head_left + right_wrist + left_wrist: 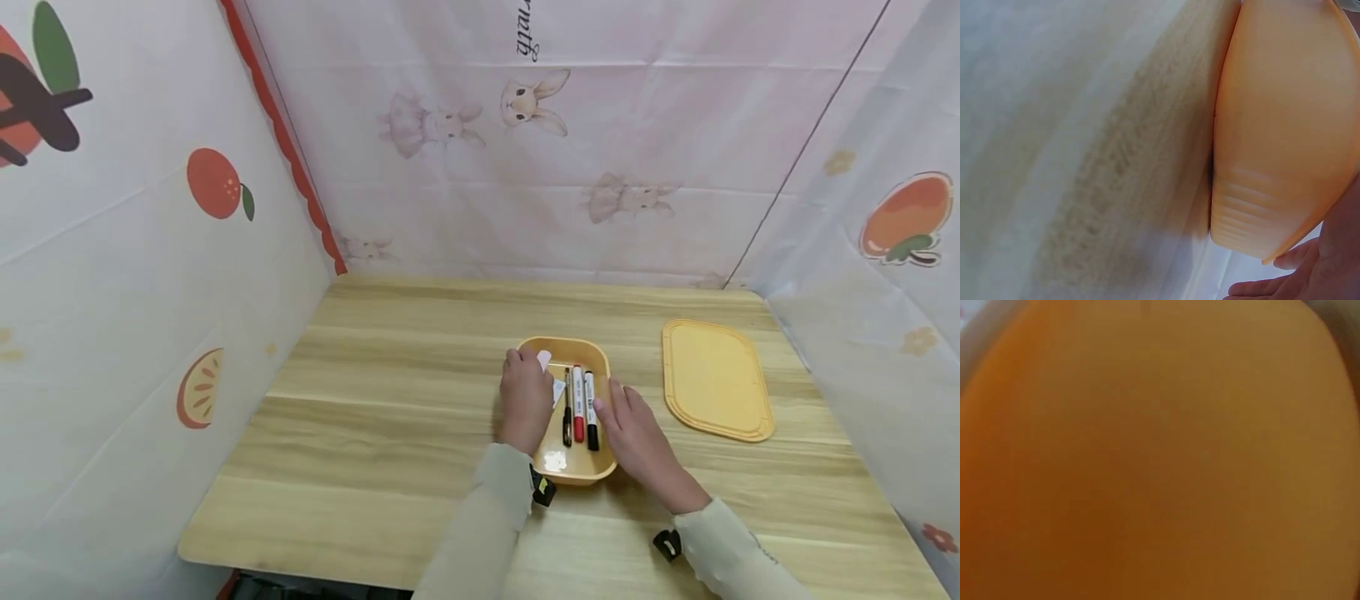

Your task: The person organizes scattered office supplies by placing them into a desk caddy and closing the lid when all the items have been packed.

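Note:
A yellow-orange plastic box (568,478) stands uncovered on the wooden table. Inside it lie a black pen (567,408), a red-capped marker (577,406) and a black-capped marker (591,412), side by side lengthwise. My left hand (525,404) is over the box's left side, fingers curled, with a small white piece (544,360) showing at its fingertips. More white (557,392) appears beside the thumb. My right hand (637,433) rests along the right rim, fingers nearly straight. The box wall (1160,450) fills the left wrist view, hiding the left fingers there.
A yellow-orange lid (717,379) lies flat on the table (390,400), to the right of the box. Printed cloth walls (487,167) enclose the table at the back and on both sides.

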Action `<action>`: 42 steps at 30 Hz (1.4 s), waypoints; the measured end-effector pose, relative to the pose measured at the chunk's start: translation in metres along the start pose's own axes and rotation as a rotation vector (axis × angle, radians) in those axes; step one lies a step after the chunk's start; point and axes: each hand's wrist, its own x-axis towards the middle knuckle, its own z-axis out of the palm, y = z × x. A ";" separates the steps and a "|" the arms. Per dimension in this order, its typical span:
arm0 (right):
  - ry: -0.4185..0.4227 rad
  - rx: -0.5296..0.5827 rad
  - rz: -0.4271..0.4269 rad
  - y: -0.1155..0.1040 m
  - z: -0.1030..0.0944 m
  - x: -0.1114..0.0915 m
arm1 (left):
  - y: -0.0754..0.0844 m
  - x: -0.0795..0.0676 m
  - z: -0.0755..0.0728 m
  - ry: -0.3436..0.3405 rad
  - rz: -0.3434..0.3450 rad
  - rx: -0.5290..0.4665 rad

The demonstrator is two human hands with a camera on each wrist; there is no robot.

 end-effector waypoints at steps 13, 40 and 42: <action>-0.004 -0.002 -0.002 0.000 -0.002 0.001 | 0.005 -0.001 0.012 -0.037 0.129 0.410; 0.037 0.007 0.024 -0.006 0.004 -0.014 | 0.020 -0.018 -0.012 -0.162 0.088 0.088; 0.047 0.019 0.027 -0.007 -0.001 -0.012 | 0.031 -0.016 -0.016 -0.191 0.091 0.022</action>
